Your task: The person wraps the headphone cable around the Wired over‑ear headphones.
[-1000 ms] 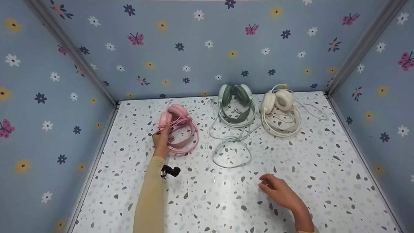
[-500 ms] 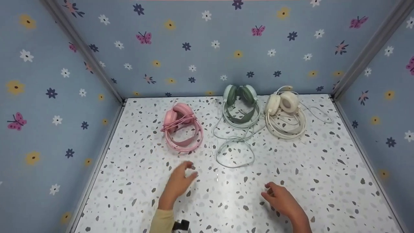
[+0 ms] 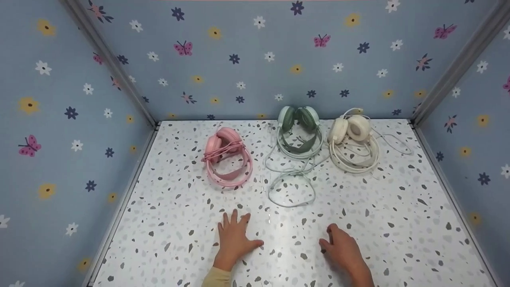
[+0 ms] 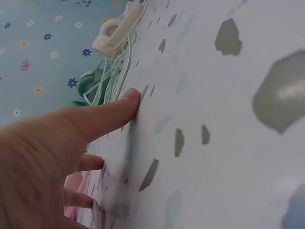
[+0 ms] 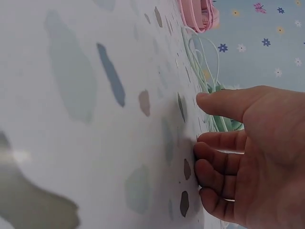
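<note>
My left hand [image 3: 234,241] rests on the speckled tabletop with its fingers spread, holding nothing. To its right, my right hand [image 3: 343,250] rests at the front of the table, fingers loosely bent around nothing. Beyond the left hand lie pink headphones [image 3: 229,181], their cable wrapped across the ear cups. Green headphones [image 3: 299,153] lie near the back wall, with a pale cable [image 3: 293,205] looped in front of them. Beside these, at the right, are cream headphones [image 3: 354,170]. In the left wrist view the thumb [image 4: 102,119] touches the table, and the cream headphones [image 4: 119,31] show behind.
The white speckled table [image 3: 167,223] is closed in by a blue flowered back wall [image 3: 255,71] and side walls [image 3: 51,167]. Grey metal strips [image 3: 458,56] run along the corners. A thin cable [image 3: 400,145] trails right of the cream headphones.
My left hand has let go of the pink headphones, drawn back toward the front and come down flat on the table. The right hand has barely moved. The view has shifted slightly.
</note>
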The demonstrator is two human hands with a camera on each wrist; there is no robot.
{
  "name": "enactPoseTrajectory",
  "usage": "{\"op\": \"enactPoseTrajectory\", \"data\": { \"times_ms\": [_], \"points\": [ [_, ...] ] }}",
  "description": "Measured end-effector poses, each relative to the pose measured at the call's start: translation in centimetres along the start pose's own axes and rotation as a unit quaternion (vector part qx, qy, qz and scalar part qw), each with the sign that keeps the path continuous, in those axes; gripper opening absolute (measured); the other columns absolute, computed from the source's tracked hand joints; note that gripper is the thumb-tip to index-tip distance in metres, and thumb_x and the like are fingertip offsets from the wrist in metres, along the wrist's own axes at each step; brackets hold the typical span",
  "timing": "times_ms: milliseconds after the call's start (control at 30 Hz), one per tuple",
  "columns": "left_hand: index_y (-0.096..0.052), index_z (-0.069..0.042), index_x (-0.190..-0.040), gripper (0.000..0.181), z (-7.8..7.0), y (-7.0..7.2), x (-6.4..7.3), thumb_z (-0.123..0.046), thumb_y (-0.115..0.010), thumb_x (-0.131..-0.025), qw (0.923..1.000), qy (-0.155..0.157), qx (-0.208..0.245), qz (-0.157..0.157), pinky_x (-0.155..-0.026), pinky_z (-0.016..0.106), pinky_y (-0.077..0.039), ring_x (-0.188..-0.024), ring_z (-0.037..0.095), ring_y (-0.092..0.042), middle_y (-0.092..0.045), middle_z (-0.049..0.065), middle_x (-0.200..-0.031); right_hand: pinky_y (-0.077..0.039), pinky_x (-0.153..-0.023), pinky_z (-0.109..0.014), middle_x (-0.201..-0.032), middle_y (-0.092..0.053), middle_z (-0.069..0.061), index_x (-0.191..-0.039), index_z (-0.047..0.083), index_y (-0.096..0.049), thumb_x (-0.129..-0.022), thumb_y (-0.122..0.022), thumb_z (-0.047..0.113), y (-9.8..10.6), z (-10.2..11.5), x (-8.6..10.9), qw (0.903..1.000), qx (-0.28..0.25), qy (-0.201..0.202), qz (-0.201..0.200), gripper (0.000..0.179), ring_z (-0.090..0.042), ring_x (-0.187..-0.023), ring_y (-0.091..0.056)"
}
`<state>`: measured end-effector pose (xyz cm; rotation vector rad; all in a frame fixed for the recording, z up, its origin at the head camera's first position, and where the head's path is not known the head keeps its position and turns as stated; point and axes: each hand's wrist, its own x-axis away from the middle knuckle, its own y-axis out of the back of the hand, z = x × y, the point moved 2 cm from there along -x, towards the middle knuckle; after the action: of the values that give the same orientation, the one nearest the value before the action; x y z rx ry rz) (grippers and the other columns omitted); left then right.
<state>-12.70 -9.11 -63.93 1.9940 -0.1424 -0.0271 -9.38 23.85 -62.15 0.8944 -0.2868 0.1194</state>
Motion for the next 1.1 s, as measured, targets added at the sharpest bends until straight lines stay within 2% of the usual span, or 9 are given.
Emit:
{"op": "enactPoseTrajectory", "data": {
  "times_ms": [133, 300, 400, 467, 633, 733, 833, 967, 1100],
  "points": [
    [-0.058, -0.014, -0.134, 0.098, -0.3, 0.5, -0.4, -0.066, -0.083, -0.054, 0.9997, 0.01, -0.013, 0.017, -0.097, 0.075, -0.021, -0.132, 0.058, -0.023, -0.038, 0.027, -0.143, -0.037, -0.053, -0.034, -0.067, -0.053, 0.0, -0.107, 0.008, -0.055, -0.091, -0.069, 0.025, -0.4, -0.1, -0.2, 0.9997, -0.021, -0.011, 0.002, 0.027, -0.017, -0.055, -0.048],
    [-0.059, -0.013, -0.129, 0.098, -0.7, 0.8, -0.5, -0.062, -0.087, -0.05, 0.9989, 0.023, -0.018, 0.038, -0.093, 0.075, -0.026, -0.128, 0.059, -0.027, -0.042, 0.028, -0.138, -0.039, -0.045, -0.034, -0.066, -0.052, -0.003, -0.102, 0.01, -0.053, -0.092, -0.066, 0.027, -0.6, -0.1, -0.2, 0.9986, -0.035, -0.03, 0.027, 0.024, -0.019, -0.049, -0.049],
    [-0.059, -0.013, -0.127, 0.097, -0.8, 0.8, -0.4, -0.062, -0.088, -0.048, 0.9985, 0.026, -0.019, 0.045, -0.09, 0.075, -0.03, -0.125, 0.06, -0.03, -0.044, 0.027, -0.134, -0.041, -0.045, -0.034, -0.066, -0.052, -0.003, -0.098, 0.009, -0.055, -0.093, -0.066, 0.025, 0.0, 0.4, -0.8, 0.9986, -0.03, -0.011, 0.042, 0.02, -0.018, -0.049, -0.05],
    [-0.059, -0.013, -0.125, 0.096, -0.8, 0.8, -0.4, -0.062, -0.088, -0.047, 0.9984, 0.027, -0.021, 0.044, -0.089, 0.074, -0.031, -0.123, 0.06, -0.031, -0.045, 0.027, -0.132, -0.042, -0.05, -0.034, -0.068, -0.054, -0.002, -0.098, 0.008, -0.057, -0.093, -0.066, 0.023, 0.7, 1.1, -2.0, 0.9987, -0.023, 0.022, 0.04, 0.018, -0.017, -0.053, -0.051],
    [-0.059, -0.013, -0.124, 0.094, -0.6, 1.0, -0.8, -0.06, -0.089, -0.048, 0.998, 0.031, -0.022, 0.05, -0.087, 0.075, -0.032, -0.123, 0.061, -0.032, -0.045, 0.027, -0.13, -0.049, -0.067, -0.04, -0.084, -0.062, -0.004, -0.105, 0.003, -0.061, -0.093, -0.066, 0.02, 2.8, 4.1, -6.9, 0.993, 0.007, 0.118, -0.009, 0.021, -0.02, -0.071, -0.059],
    [-0.059, -0.013, -0.124, 0.093, -0.6, 1.5, -1.2, -0.06, -0.089, -0.049, 0.9975, 0.033, -0.036, 0.051, -0.085, 0.074, -0.034, -0.12, 0.06, -0.034, -0.046, 0.026, -0.128, -0.048, -0.081, -0.044, -0.099, -0.064, -0.012, -0.108, 0.001, -0.062, -0.093, -0.065, 0.02, 3.7, 6.8, -10.7, 0.9834, 0.022, 0.173, -0.052, 0.024, -0.027, -0.09, -0.061],
    [-0.059, -0.013, -0.122, 0.092, -0.7, 1.9, -1.8, -0.059, -0.09, -0.048, 0.9975, 0.035, -0.045, 0.041, -0.082, 0.073, -0.036, -0.117, 0.058, -0.037, -0.046, 0.026, -0.124, -0.045, -0.09, -0.047, -0.113, -0.06, -0.018, -0.115, -0.002, -0.06, -0.094, -0.063, 0.016, 4.3, 9.3, -14.7, 0.9729, 0.016, 0.219, -0.072, 0.028, -0.033, -0.104, -0.058],
    [-0.058, -0.012, -0.123, 0.095, -1.3, 1.8, -2.1, -0.059, -0.09, -0.047, 0.9978, 0.03, -0.042, 0.042, -0.082, 0.073, -0.037, -0.116, 0.059, -0.037, -0.045, 0.027, -0.124, -0.04, -0.097, -0.048, -0.127, -0.051, -0.023, -0.126, -0.005, -0.053, -0.094, -0.062, 0.011, 4.8, 11.2, -19.3, 0.9686, 0.022, 0.236, -0.074, 0.037, -0.037, -0.116, -0.051],
    [-0.058, -0.011, -0.123, 0.096, -1.9, 1.1, -2.0, -0.059, -0.09, -0.047, 0.9982, 0.023, -0.04, 0.039, -0.083, 0.074, -0.036, -0.117, 0.062, -0.036, -0.046, 0.027, -0.123, -0.033, -0.104, -0.052, -0.14, -0.041, -0.024, -0.138, -0.004, -0.042, -0.094, -0.06, 0.011, 5.1, 11.5, -22.8, 0.9682, 0.11, 0.21, -0.08, 0.05, -0.038, -0.129, -0.041]
  ]
}}
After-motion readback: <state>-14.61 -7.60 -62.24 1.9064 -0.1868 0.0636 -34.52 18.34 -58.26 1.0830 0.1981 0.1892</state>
